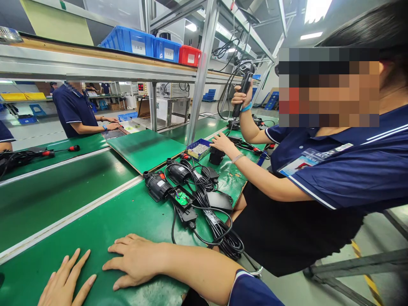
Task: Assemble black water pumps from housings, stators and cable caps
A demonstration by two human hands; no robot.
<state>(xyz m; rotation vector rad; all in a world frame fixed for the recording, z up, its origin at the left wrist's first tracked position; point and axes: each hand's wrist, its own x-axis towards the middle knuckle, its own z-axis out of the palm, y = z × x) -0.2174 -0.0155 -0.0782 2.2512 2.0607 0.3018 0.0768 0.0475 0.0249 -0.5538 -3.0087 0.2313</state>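
Observation:
My left hand [66, 282] lies flat on the green bench mat [95, 229] at the bottom left, fingers spread, holding nothing. My right hand [135, 259] rests palm down just to its right, fingers stretched leftward, also empty. Beyond my right hand lie black pump units [157, 185] with an open one showing a green circuit board [182, 197], and bundled black cables [223, 233] with a power adapter [219, 200]. Neither hand touches them.
A co-worker in a navy shirt [334, 170] sits at right, one hand holding an electric screwdriver [244, 87], the other on a black part [216, 155] near a blue screw tray [198, 148]. Another person [75, 108] stands across the conveyor. Blue and red bins [149, 42] sit on the shelf.

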